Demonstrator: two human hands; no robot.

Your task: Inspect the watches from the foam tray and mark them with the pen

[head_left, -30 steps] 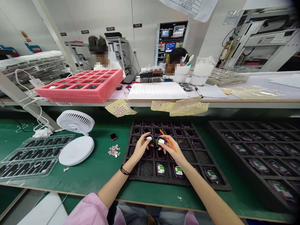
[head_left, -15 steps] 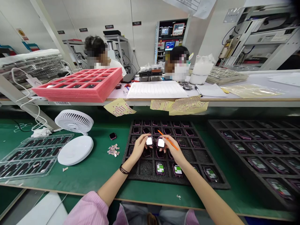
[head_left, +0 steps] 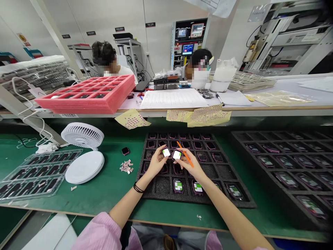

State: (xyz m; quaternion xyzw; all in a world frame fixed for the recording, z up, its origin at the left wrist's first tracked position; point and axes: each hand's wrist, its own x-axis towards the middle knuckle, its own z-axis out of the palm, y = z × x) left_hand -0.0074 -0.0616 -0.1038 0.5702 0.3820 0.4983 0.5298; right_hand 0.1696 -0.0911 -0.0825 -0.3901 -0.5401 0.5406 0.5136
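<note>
Room: white panelled walls (head_left: pixel 99 21) carrying small black signs (head_left: pixel 119 29); rear control cabinet (head_left: pixel 187 41) with lit screens; white machine (head_left: pixel 293 38) at right; long white desk (head_left: pixel 283 85) behind lower green-matted desk (head_left: pixel 104 198).

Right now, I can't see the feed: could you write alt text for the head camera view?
A person's left hand holds a small square watch, and the right hand holds another watch and an orange stick, above a black foam tray on a green bench. More watches sit in the tray's slots.
</note>
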